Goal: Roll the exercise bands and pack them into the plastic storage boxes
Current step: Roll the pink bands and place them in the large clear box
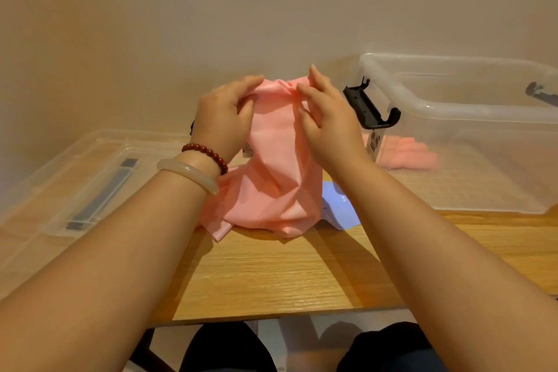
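Left hand (pixel 225 121) and right hand (pixel 327 121) raised side by side, fingers and thumbs of both pinching the top edge of a soft pink stretchy exercise band (pixel 273 178), its crumpled lower folds draping onto the wooden table (pixel 271 275), beside a clear plastic storage box (pixel 471 106) holding pink rolled bands (pixel 404 154)

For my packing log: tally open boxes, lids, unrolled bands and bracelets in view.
Open plastic storage box: 1
Lid: 1
Unrolled pink band: 1
Bracelets: 2, red bead bracelet and pale bangle
Total: 5
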